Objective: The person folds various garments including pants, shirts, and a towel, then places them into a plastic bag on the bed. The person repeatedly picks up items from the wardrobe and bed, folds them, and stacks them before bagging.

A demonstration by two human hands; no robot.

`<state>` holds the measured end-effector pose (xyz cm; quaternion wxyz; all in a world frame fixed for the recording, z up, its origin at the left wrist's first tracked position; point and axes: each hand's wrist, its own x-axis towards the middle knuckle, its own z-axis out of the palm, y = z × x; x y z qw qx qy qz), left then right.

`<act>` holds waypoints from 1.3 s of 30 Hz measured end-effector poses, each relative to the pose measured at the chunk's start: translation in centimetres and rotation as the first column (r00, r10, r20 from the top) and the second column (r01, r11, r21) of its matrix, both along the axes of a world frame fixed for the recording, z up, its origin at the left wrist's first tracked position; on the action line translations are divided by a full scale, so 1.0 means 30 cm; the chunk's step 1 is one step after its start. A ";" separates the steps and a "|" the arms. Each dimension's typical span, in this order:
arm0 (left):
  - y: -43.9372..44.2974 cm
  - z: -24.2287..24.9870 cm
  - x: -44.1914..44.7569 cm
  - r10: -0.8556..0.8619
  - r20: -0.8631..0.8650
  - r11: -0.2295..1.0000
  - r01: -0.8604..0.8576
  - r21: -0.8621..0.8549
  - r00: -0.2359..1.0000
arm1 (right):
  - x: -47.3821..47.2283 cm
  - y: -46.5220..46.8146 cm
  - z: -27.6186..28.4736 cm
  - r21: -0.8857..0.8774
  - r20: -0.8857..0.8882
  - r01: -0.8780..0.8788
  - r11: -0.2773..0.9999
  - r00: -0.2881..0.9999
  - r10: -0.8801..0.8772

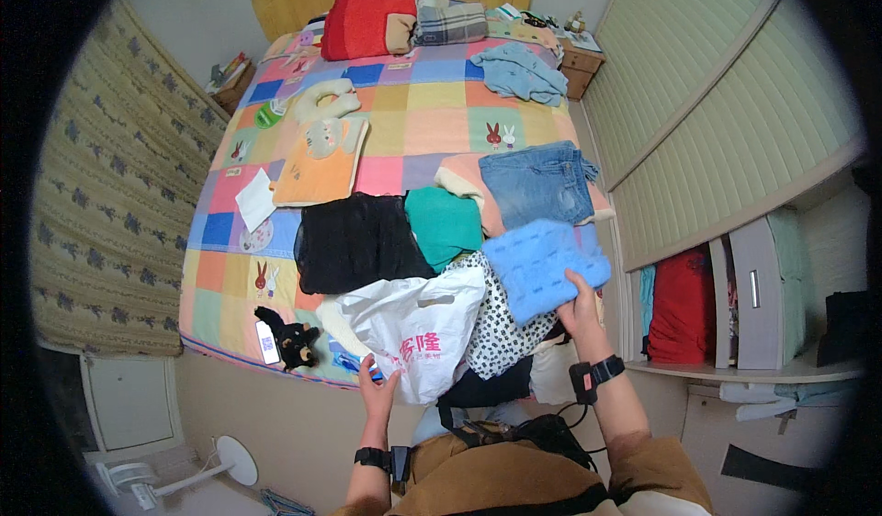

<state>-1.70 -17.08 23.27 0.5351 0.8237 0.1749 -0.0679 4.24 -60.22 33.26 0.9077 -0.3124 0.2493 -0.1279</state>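
My right hand [580,306] grips the near right edge of a folded, fluffy light-blue garment [544,268], raised over the piled clothes. At the lower left edge of a white plastic carrier bag [420,323] is my left hand [379,388], thumb and fingers apart. Whether it touches the bag is hard to tell. A blue packet [348,360] lies just beyond those fingers. Beneath and beside the bag are a cream knitted piece [339,323] and a white cloth with black print [499,337]. Black folded clothing [358,244] and a green garment [444,226] lie farther up the bed.
Folded jeans [537,185] rest on a pink fleece at the right. A black plush bear [296,344] and a phone [267,342] sit near the bed's front edge [227,361]. Open wardrobe shelving [730,364] stands at the right, a white fan [238,461] at the lower left.
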 end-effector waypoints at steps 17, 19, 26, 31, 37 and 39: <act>-0.007 -0.003 0.012 0.034 -0.130 0.984 -0.056 -0.169 0.991 | 0.600 0.188 0.160 0.171 0.044 -0.224 0.959 0.974 0.220; -0.003 -0.037 0.013 0.077 -0.076 0.989 -0.085 -0.118 0.994 | 0.659 0.275 0.141 0.279 0.007 -0.277 0.919 0.958 0.287; 0.044 -0.062 -0.028 0.165 -0.030 0.979 -0.168 -0.116 0.986 | 0.785 0.575 0.123 0.397 -0.006 -0.347 0.850 0.925 0.381; 0.076 -0.048 -0.025 0.198 -0.089 0.972 -0.207 -0.110 0.976 | 0.858 0.583 0.137 0.269 0.127 -0.297 0.916 0.954 0.272; 0.096 -0.071 -0.020 0.187 -0.101 0.965 -0.202 -0.169 0.977 | 0.881 0.498 -0.078 0.148 0.194 -0.260 0.954 0.954 0.230; 0.099 -0.068 -0.014 0.169 -0.131 0.965 -0.191 -0.181 0.977 | 0.847 0.499 -0.242 0.042 0.126 -0.244 0.969 0.963 0.237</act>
